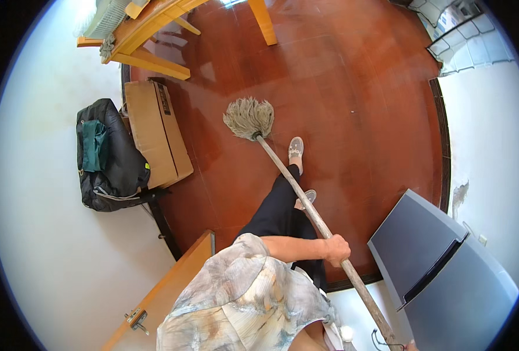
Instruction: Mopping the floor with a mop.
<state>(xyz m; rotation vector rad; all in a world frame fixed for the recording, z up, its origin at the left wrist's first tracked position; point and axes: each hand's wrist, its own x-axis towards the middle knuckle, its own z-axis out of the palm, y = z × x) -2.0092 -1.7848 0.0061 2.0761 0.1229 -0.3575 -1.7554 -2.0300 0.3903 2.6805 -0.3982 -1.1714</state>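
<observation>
A string mop (pixel 250 117) with greyish strands rests on the red-brown floor (pixel 351 145), ahead of my feet. Its long wooden handle (pixel 305 197) slants down to the lower right. My left hand (pixel 338 250) is closed around this handle, the arm reaching across in front of my body. Near the bottom edge, a small part of my right hand (pixel 411 346) shows beside the handle's upper end, by a thin dark cord loop (pixel 375 338); the rest of that hand is cut off, so its grip cannot be judged. My front shoe (pixel 295 148) stands just right of the mop head.
A cardboard box (pixel 154 131) and a black bag (pixel 115 153) lie along the left wall. A wooden table (pixel 154 26) stands at the upper left, a wooden door (pixel 172 285) at the lower left. To the right is a grey refrigerator (pixel 421 245). A small white bit (pixel 353 112) lies on the floor.
</observation>
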